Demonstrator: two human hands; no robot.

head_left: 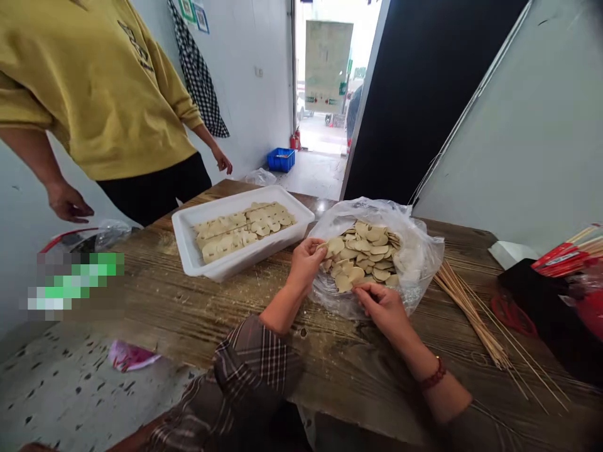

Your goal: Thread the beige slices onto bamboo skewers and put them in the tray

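Note:
A clear plastic bag point(417, 251) lies spread on the table, full of thin, round, beige slices point(372, 242) that look like dough or bean curd. My left hand point(307, 258) is closed at the bag's left edge, thumb and fingers pinching a slice point(335, 245). At the near edge of the pile, my right hand point(382, 306) has its thumb and forefinger pinched together against a slice's rim point(347, 282). Whether a thin stick is also in either hand cannot be made out. Left of the bag, a white plastic tub point(191, 254) holds rows of slices threaded on sticks.
Bamboo sticks point(475, 311) lie on the wooden table point(211, 317) to the right, beside red scissors point(513, 315) and a black box point(541, 307) with red-wrapped sticks. A person in a yellow top point(117, 94) stands across at the left. Behind is a doorway with a blue crate point(281, 161).

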